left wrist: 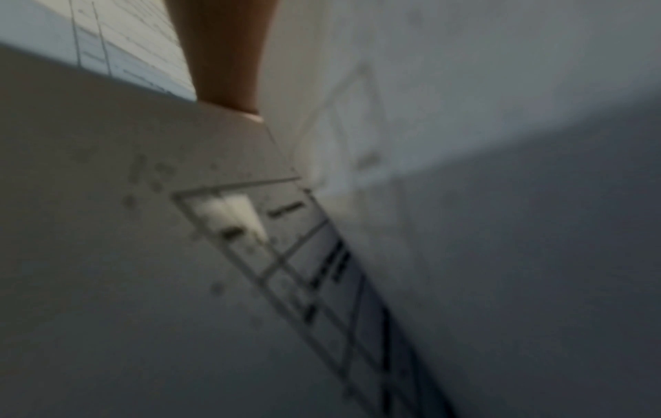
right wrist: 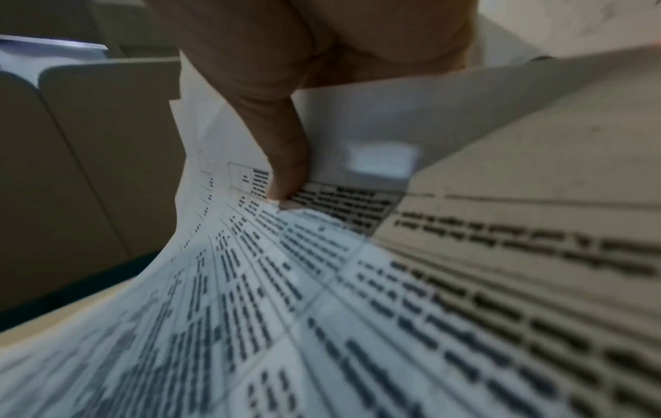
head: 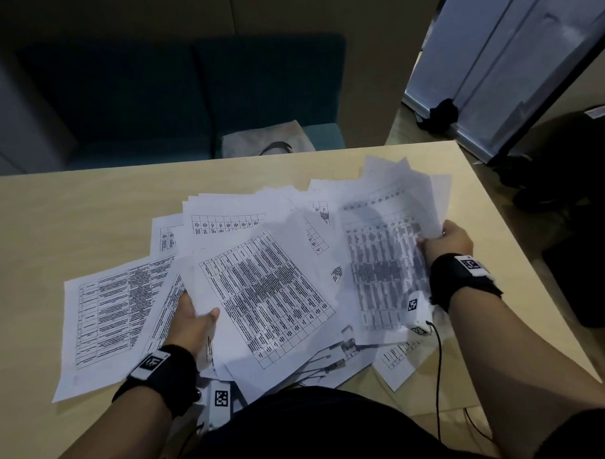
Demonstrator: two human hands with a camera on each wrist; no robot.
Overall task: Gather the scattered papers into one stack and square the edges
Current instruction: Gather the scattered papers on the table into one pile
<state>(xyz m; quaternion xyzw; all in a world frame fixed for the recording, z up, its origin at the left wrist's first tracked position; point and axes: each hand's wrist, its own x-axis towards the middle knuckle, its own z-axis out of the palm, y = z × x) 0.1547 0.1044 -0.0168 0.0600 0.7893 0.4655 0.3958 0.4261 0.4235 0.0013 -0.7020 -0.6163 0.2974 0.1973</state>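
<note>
Several white printed sheets with tables lie fanned and overlapping on the light wooden table (head: 70, 210). My right hand (head: 442, 238) pinches a lifted bundle of sheets (head: 384, 247) at its right edge; in the right wrist view a finger (right wrist: 286, 158) presses on the printed pages (right wrist: 322, 297). My left hand (head: 194, 319) reaches under the central sheet (head: 265, 292), thumb on top, fingers hidden beneath. One sheet (head: 105, 318) lies apart at the left. The left wrist view is blurred, showing one finger (left wrist: 225, 56) against paper (left wrist: 286, 254).
A dark teal sofa (head: 186, 96) with a pale bag (head: 267, 141) stands behind the table. A glass door panel (head: 515, 67) and dark objects on the floor are at the right. A black cable (head: 438, 379) hangs from my right wrist.
</note>
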